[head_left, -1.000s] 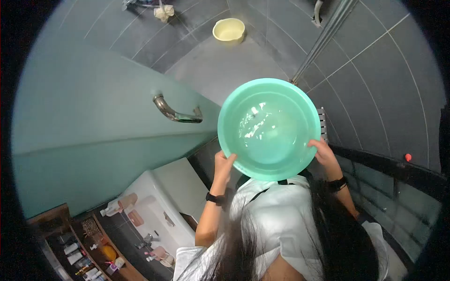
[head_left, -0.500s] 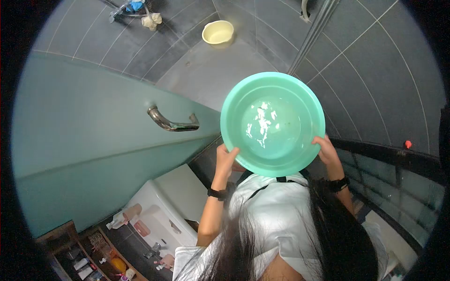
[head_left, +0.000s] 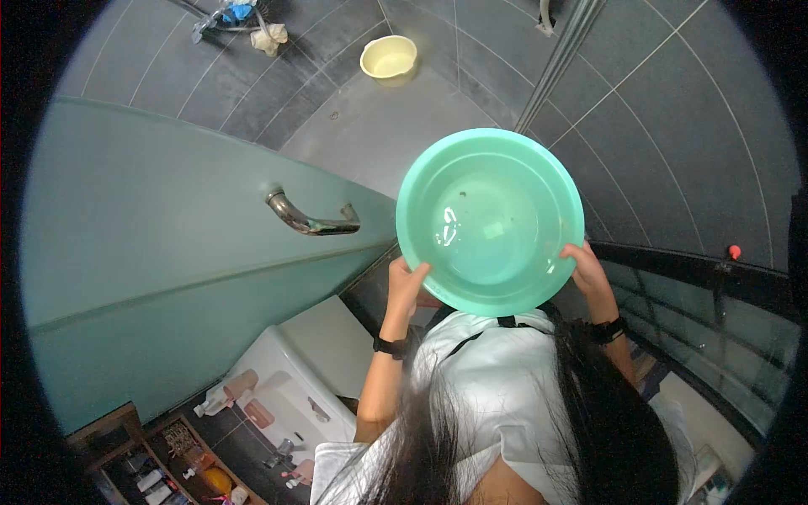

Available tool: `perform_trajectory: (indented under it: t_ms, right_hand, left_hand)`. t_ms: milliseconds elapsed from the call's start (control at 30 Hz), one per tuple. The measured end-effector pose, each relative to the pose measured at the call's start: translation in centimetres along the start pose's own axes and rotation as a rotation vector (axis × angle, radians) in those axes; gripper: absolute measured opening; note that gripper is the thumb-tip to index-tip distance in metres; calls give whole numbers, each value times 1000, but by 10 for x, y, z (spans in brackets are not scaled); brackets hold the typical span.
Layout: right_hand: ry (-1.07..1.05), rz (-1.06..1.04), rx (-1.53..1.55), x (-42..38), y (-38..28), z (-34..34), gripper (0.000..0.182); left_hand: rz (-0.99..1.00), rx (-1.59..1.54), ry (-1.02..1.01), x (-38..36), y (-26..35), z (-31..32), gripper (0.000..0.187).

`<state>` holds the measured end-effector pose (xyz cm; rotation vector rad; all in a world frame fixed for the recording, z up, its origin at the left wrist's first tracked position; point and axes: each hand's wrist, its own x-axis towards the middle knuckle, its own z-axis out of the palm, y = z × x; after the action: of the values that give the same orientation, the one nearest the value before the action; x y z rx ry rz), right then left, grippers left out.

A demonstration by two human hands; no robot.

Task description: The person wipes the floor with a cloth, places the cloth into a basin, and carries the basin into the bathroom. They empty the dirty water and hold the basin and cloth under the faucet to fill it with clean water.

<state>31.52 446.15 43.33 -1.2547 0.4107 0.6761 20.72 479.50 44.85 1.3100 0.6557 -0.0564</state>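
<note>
A round mint-green basin (head_left: 505, 290) is held out in front of my body, with clear water in it that catches the light. A small dark speck shows in the water. My left hand (head_left: 406, 282) grips the near left rim, its thumb over the edge and the other fingers hidden underneath. On the opposite side, my right hand (head_left: 586, 265) clasps the right rim in the same manner, thumb inside. Both wrists wear black bands.
To the left stands a frosted glass door (head_left: 168, 227) with a metal handle (head_left: 311, 220). A yellow basin (head_left: 390, 59) sits on the floor in the far corner. A white sink (head_left: 286, 387) and a wooden shelf (head_left: 181, 454) are at lower left, a dark-framed window (head_left: 715, 311) at right.
The bright reflections on the water have shrunk and shifted as its surface calmed. Both hands keep the same hold on the basin, which has hardly moved.
</note>
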Motion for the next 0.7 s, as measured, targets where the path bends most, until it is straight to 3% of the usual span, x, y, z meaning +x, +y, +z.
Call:
perform_trajectory:
  t_ms: [200,300,500,600,700]
  right_hand:
    - [6,-2,-11,-1,1,5,47]
    - [-52,30,-24,2,3,-1,60]
    - [-77,17,-22,1,2,0,60]
    - [-6,-8,4,-4,0,7,45]
    - [-1,-28,2,-4,3,4,46]
  left_hand:
    - [-15,-2,9,-2,4,-2,20]
    - [-7,-2,0,-3,5,-2,20]
    - [-34,10,19,-4,3,-2,20]
    - [-57,6,8,-7,6,-2,19]
    - [-38,0,1,-8,6,0,19]
